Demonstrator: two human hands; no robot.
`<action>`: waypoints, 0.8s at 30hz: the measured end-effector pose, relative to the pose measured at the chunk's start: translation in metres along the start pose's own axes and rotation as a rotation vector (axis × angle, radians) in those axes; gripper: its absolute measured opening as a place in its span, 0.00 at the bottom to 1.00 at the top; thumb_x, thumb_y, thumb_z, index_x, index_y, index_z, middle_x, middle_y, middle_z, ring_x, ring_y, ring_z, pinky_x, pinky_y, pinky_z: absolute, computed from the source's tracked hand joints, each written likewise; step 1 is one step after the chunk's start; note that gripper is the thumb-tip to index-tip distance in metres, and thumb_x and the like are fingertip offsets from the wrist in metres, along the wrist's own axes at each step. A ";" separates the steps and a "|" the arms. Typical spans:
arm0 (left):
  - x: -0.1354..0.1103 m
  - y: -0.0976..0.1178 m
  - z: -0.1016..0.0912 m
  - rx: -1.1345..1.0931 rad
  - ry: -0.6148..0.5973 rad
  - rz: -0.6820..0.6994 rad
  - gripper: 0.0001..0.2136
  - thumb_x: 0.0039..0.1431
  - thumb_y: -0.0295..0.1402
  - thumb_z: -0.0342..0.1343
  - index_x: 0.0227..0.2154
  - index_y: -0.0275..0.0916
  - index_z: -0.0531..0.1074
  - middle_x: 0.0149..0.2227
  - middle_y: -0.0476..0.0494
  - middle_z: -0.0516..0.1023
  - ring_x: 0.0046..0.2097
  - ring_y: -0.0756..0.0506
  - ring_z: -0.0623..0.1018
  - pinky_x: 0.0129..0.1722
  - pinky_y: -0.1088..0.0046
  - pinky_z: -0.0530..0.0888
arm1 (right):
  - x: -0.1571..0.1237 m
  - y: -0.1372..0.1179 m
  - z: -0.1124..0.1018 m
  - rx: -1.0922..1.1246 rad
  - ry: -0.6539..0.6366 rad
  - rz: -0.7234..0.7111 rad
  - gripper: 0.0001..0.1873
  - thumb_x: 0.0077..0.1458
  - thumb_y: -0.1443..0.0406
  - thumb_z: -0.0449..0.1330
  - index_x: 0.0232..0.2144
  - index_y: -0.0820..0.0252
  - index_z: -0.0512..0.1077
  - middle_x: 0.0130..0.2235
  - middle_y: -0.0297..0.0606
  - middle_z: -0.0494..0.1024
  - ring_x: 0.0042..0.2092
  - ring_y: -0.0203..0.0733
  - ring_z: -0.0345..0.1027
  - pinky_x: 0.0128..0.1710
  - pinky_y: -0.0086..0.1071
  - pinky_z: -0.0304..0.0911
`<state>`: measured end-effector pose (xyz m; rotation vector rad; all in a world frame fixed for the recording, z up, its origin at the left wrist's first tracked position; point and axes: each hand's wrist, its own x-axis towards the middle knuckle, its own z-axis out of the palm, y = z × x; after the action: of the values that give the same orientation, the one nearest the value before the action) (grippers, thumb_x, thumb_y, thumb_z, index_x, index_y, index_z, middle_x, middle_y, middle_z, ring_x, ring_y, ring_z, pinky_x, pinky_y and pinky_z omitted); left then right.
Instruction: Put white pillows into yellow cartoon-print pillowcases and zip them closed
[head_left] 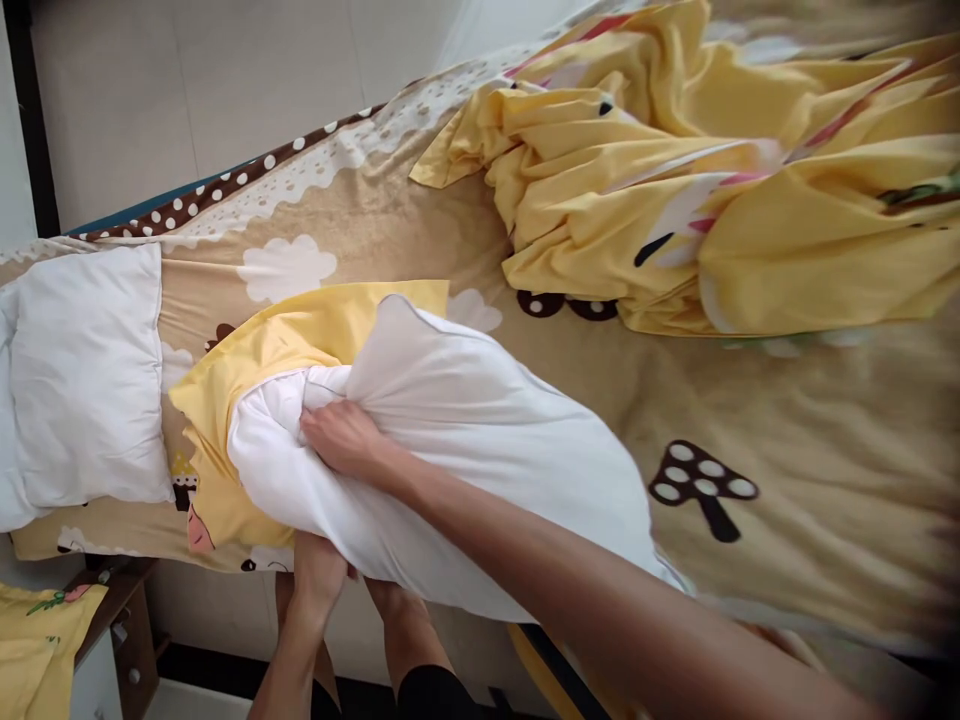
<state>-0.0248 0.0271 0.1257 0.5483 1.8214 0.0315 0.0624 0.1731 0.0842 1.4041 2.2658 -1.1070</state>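
Note:
A white pillow [480,440] lies across the near edge of the bed, its left end partly inside a yellow pillowcase [262,360]. My right hand [341,435] is closed on bunched white fabric at the pillow's left end, right by the pillowcase opening. Below it, my left hand [319,570] grips the underside of the pillow and the lower edge of the pillowcase; its fingers are mostly hidden beneath the fabric.
A bare white pillow [86,370] rests at the left end of the bed. A crumpled yellow duvet cover [712,190] is heaped at the upper right. The tan sheet [787,420] has cloud and mushroom prints. A wooden stand [124,610] with yellow cloth sits at lower left.

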 end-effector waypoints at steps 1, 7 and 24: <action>-0.010 -0.008 0.002 0.022 -0.009 0.021 0.14 0.46 0.27 0.49 0.08 0.42 0.60 0.11 0.50 0.64 0.18 0.49 0.69 0.23 0.73 0.67 | 0.004 -0.001 0.004 -0.002 0.007 0.022 0.15 0.60 0.69 0.50 0.43 0.66 0.75 0.38 0.53 0.80 0.40 0.47 0.75 0.40 0.35 0.64; -0.049 -0.051 -0.019 0.195 -0.274 -0.058 0.09 0.55 0.37 0.49 0.24 0.39 0.68 0.17 0.51 0.70 0.22 0.48 0.72 0.24 0.75 0.68 | 0.027 0.018 0.021 -0.004 0.078 0.152 0.24 0.61 0.74 0.41 0.56 0.70 0.65 0.40 0.54 0.80 0.43 0.49 0.75 0.42 0.37 0.63; 0.112 0.117 -0.070 1.191 0.578 0.547 0.13 0.62 0.22 0.45 0.47 0.38 0.67 0.41 0.38 0.76 0.40 0.42 0.77 0.32 0.71 0.69 | -0.014 0.000 0.066 0.081 0.235 -0.030 0.25 0.62 0.71 0.45 0.60 0.62 0.65 0.37 0.44 0.81 0.38 0.45 0.73 0.38 0.37 0.62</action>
<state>-0.0716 0.1917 0.0823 2.0271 2.0406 -0.6130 0.0588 0.1166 0.0474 1.6132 2.4336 -1.1060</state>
